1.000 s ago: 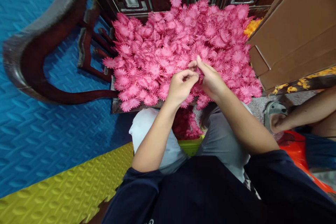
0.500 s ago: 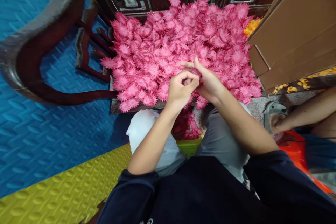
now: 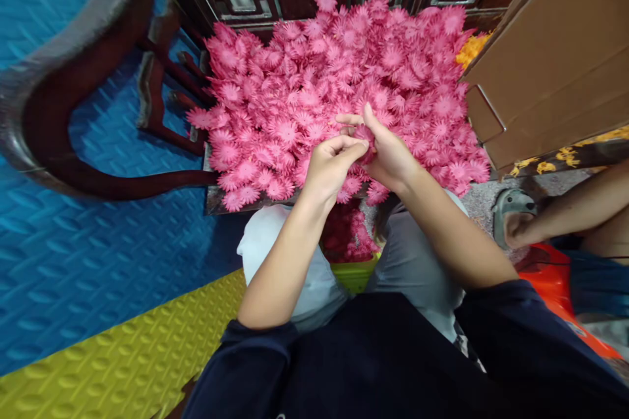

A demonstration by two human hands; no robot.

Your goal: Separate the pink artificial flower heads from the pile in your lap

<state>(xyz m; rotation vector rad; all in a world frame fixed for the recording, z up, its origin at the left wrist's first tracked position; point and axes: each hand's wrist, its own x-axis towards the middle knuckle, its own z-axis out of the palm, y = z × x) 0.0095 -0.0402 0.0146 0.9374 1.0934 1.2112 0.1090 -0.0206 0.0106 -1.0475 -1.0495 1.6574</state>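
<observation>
A big heap of pink fabric flower heads [image 3: 314,72] covers a dark tray-like board [image 3: 216,198] in front of me. Both my hands meet over the near middle of the heap. My left hand [image 3: 330,167] has its fingers curled in a pinch. My right hand [image 3: 388,150] is closed round one pink flower head [image 3: 364,136], which sits between the two hands, mostly hidden by fingers. My knees in grey trousers [image 3: 417,262] are just below the board.
A dark wooden chair [image 3: 88,144] stands left on blue foam mats [image 3: 73,255]; a yellow mat [image 3: 122,360] lies nearer. More pink flowers fill a green bin [image 3: 356,272] between my knees. A brown carton [image 3: 555,52] sits right, above another person's arm [image 3: 565,216].
My hands have stayed together over the heap, fingers working at the flower. The left hand's fingers straightened slightly toward the right hand. The view shifted a little.
</observation>
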